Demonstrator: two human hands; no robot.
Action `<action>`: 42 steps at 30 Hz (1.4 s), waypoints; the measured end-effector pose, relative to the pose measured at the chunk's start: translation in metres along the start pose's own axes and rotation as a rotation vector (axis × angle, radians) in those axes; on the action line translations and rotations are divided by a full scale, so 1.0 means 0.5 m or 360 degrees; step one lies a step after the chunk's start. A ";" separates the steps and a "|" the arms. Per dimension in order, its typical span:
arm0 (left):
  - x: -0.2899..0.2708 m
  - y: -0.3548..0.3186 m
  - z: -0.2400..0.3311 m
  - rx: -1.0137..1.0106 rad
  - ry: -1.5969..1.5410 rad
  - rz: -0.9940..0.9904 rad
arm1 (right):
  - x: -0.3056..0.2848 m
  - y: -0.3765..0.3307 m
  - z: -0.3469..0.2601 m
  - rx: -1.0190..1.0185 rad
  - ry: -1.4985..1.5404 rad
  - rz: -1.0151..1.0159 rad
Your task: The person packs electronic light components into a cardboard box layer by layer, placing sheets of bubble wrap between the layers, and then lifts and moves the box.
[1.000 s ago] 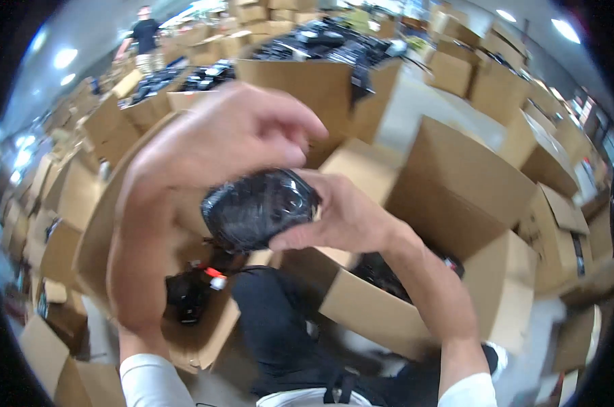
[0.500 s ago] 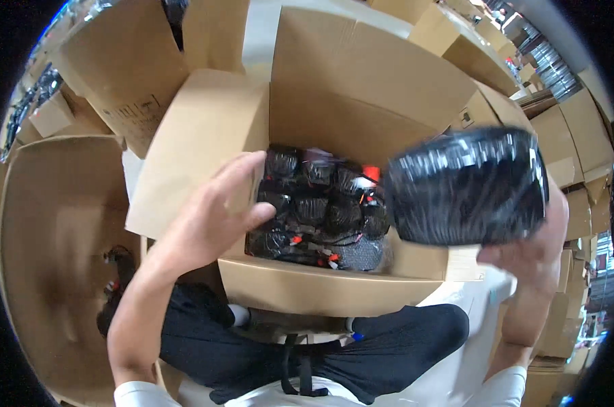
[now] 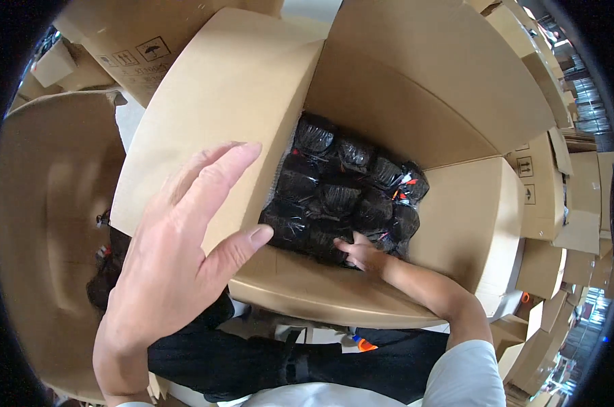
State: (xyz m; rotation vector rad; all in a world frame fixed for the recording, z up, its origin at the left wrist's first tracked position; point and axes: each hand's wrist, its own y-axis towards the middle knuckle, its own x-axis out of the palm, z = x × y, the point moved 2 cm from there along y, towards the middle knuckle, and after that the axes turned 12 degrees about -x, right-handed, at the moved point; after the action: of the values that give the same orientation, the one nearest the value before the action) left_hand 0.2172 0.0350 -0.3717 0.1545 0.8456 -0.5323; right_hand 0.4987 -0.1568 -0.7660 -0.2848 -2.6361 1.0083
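Observation:
An open cardboard box (image 3: 334, 298) stands in front of me, its flaps folded out. Inside lie several black plastic-wrapped bundles (image 3: 341, 190), some with orange bits showing. My right hand (image 3: 361, 252) reaches down into the box and rests on the nearest bundles at the front wall; whether it grips one I cannot tell. My left hand (image 3: 178, 251) hovers open above the box's left flap, fingers spread, holding nothing.
Another open cardboard box (image 3: 49, 224) stands at my left with dark items (image 3: 107, 271) at its edge. More cartons (image 3: 558, 197) are stacked at the right and behind. My dark trousers (image 3: 286, 359) show below the box.
The black wrapped bundle that my right hand held up has gone down into the box. My left hand has lifted off the bundles and come up toward the camera.

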 end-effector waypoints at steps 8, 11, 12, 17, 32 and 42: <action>-0.010 -0.007 -0.029 0.0003 0.0065 -0.0030 | 0.003 -0.007 -0.008 -0.0091 -0.1341 0.0295; -0.034 -0.040 -0.029 0.0038 0.0149 0.0041 | 0.042 -0.003 -0.022 -0.0117 -0.1642 0.0284; -0.053 -0.063 -0.033 0.0042 0.0240 0.0099 | 0.091 0.023 -0.027 -0.0087 -0.1833 0.0192; -0.016 -0.099 0.020 0.0575 -0.0123 0.0455 | -0.031 -0.013 -0.006 -0.1228 -0.1799 -0.0541; -0.111 -0.532 -1.019 -0.1939 0.0069 0.1522 | -0.249 -0.302 -0.318 -0.0099 -0.1731 0.0206; 0.209 -0.518 -1.182 -0.1614 -0.2052 0.2473 | 0.044 -0.368 -0.386 -0.0336 -0.2277 -0.0295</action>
State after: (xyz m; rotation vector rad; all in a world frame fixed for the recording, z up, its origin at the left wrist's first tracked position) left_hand -0.2537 -0.0296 -0.8204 -0.4406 -0.4792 1.2173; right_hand 0.5314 -0.1667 -0.5005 1.0176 -3.8450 1.0493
